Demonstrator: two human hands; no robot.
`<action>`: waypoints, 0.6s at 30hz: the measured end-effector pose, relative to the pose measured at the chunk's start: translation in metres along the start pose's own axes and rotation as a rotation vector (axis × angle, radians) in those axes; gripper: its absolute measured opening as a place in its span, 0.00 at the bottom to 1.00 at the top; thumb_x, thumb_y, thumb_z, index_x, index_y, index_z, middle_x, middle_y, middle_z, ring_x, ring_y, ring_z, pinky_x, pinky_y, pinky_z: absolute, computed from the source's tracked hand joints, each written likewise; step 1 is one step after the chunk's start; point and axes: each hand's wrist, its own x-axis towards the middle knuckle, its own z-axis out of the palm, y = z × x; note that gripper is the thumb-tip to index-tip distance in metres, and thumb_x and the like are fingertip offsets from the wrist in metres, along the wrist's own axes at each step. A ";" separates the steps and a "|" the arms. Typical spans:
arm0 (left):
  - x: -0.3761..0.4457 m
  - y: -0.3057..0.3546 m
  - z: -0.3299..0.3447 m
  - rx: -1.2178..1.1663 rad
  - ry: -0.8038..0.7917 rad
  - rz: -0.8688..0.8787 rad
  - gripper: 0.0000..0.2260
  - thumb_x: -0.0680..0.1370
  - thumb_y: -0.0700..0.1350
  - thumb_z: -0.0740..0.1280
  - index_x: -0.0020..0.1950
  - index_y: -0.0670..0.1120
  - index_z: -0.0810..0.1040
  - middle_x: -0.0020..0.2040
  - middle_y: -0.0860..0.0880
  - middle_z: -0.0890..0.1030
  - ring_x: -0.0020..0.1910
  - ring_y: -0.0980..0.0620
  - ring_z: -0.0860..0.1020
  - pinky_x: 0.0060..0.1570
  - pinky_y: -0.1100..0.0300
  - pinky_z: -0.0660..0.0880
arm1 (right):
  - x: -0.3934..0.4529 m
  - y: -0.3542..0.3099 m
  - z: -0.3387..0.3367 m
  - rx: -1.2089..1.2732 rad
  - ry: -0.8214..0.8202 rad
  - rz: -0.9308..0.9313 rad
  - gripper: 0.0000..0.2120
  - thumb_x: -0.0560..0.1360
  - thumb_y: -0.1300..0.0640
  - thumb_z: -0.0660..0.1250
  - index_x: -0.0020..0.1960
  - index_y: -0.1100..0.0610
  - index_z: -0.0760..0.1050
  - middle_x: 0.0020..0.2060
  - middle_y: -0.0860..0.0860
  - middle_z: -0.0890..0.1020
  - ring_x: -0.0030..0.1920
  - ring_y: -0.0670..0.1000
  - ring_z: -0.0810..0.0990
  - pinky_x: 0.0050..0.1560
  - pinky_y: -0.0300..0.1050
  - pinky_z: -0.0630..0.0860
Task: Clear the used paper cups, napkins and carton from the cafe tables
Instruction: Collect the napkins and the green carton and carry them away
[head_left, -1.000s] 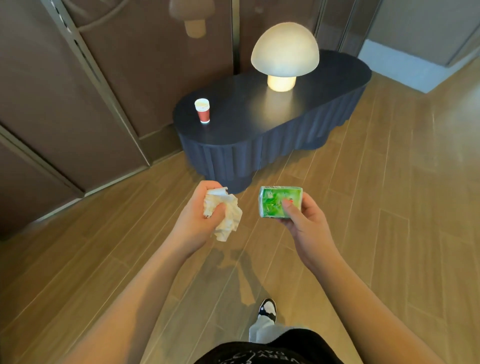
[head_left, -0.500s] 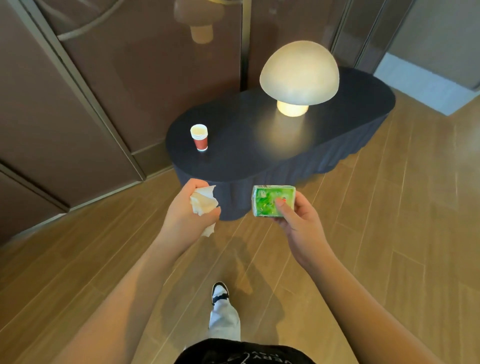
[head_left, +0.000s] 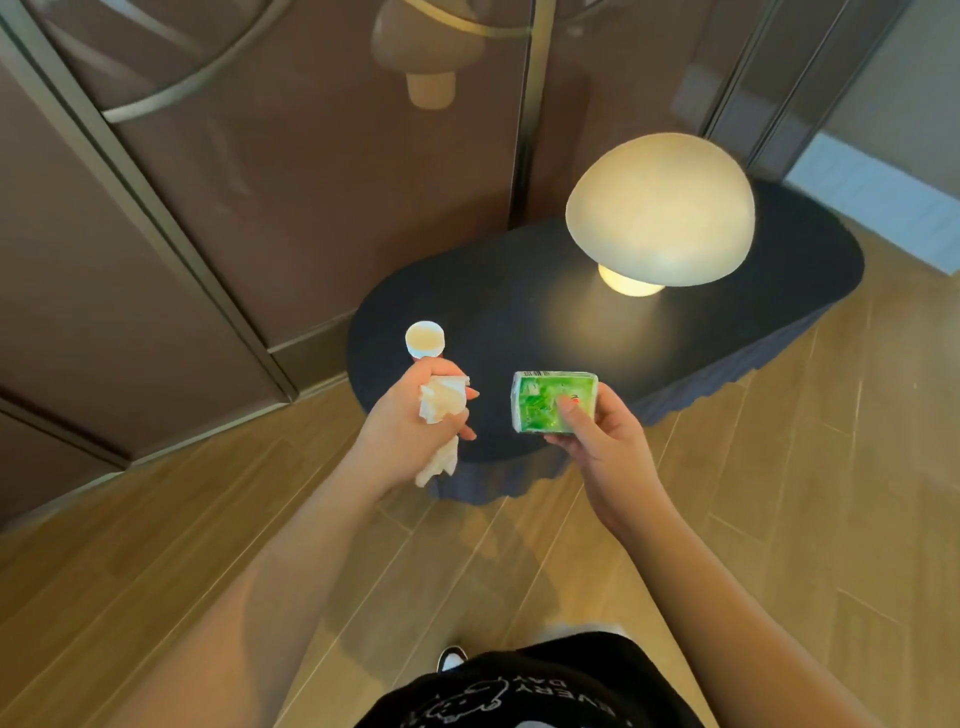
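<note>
Crumpled white napkin (head_left: 440, 402) gripped in left hand (head_left: 415, 421), frame centre. Green carton (head_left: 553, 401) held in right hand (head_left: 605, 441), just right of it. Paper cup (head_left: 425, 339) seen upright on dark oval surface (head_left: 519, 291), above left hand. Lit mushroom lamp (head_left: 660, 213) placed upper right.

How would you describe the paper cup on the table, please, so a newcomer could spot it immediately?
Find the dark oval table with the glowing mushroom lamp. At its other end, by the brown wall, stands a small open paper cup. It is the only cup there, just beyond the left hand.
</note>
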 end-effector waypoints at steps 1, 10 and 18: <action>0.013 -0.001 -0.002 0.048 0.014 0.000 0.15 0.80 0.40 0.70 0.58 0.58 0.73 0.55 0.55 0.83 0.40 0.54 0.85 0.40 0.62 0.82 | 0.013 -0.001 0.000 -0.004 -0.001 0.006 0.10 0.81 0.55 0.66 0.61 0.53 0.78 0.55 0.48 0.87 0.57 0.49 0.85 0.48 0.38 0.81; 0.126 -0.019 0.019 0.037 0.136 -0.197 0.07 0.77 0.60 0.72 0.44 0.72 0.76 0.38 0.66 0.81 0.39 0.65 0.81 0.29 0.70 0.74 | 0.146 -0.001 -0.020 -0.077 -0.065 0.096 0.14 0.78 0.49 0.69 0.62 0.49 0.77 0.54 0.44 0.86 0.57 0.46 0.85 0.51 0.40 0.82; 0.223 -0.035 0.068 0.119 0.212 -0.365 0.12 0.82 0.50 0.64 0.40 0.61 0.73 0.39 0.57 0.77 0.38 0.56 0.78 0.33 0.65 0.74 | 0.257 -0.001 -0.038 -0.129 -0.195 0.263 0.09 0.79 0.52 0.69 0.58 0.45 0.76 0.50 0.39 0.86 0.54 0.43 0.85 0.48 0.37 0.82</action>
